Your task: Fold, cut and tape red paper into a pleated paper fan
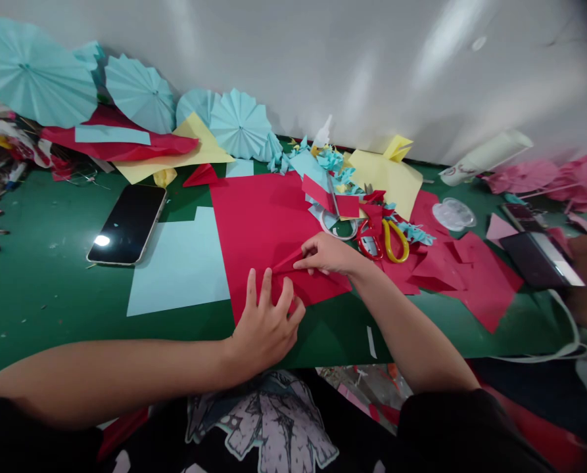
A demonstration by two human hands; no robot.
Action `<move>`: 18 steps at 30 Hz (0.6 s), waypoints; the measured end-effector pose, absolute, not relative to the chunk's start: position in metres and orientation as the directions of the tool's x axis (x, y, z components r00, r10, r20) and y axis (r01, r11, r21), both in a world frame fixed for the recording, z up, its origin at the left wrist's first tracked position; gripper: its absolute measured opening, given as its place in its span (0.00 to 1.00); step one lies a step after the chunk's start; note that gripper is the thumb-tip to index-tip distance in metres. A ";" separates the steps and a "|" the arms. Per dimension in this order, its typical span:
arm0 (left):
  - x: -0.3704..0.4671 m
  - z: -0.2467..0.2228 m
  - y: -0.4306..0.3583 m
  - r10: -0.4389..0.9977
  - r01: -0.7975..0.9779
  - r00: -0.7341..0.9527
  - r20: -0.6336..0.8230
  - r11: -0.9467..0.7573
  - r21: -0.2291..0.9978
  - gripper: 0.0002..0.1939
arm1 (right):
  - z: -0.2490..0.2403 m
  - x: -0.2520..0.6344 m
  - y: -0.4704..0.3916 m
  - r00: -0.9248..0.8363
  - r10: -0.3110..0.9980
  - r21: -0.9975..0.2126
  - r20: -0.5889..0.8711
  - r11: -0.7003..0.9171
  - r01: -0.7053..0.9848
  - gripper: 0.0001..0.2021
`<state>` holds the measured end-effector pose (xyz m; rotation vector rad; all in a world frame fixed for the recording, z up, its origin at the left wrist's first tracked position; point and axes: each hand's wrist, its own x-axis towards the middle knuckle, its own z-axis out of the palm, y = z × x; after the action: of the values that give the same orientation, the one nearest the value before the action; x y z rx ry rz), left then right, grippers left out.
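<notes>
A large sheet of red paper (258, 210) lies in front of me on the green table. On it is a small folded piece of red paper (286, 262), its edge pinched between the thumb and fingers of my right hand (325, 254). My left hand (271, 315) rests with spread fingers at the near side of the sheet, fingertips touching the red paper by the folded piece. Just beyond my right hand lie scissors with white handles (339, 228), a red-handled pair (371, 240) and yellow handles (396, 242).
Light blue paper (182, 263) and a phone (128, 225) lie to the left. Pleated blue paper fans (241, 123) lean along the wall. Blue scraps, yellow paper (389, 177) and a glue bottle (323, 133) sit behind; red pieces (488, 276) and another phone (540, 258) are right.
</notes>
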<state>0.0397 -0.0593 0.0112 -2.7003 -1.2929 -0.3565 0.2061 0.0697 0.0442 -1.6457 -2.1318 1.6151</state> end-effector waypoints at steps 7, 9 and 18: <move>0.041 0.010 -0.058 0.764 0.783 0.605 0.224 -0.622 0.006 0.16 | 0.043 0.207 0.069 -0.444 0.716 -0.703 -0.538 -0.092 0.705 0.10; 0.040 0.010 -0.058 0.764 0.782 0.607 0.221 -0.623 0.006 0.16 | 0.042 0.207 0.068 -0.447 0.719 -0.714 -0.533 -0.098 0.693 0.11; 0.040 0.012 -0.058 0.756 0.775 0.620 0.210 -0.631 -0.017 0.16 | 0.040 0.203 0.066 -0.336 0.801 -0.757 -0.495 -0.207 0.620 0.11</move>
<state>0.0399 -0.0578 0.0120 -2.7310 -1.2951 -0.2785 0.2028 0.0656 0.0402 -1.6981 -1.8601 1.5742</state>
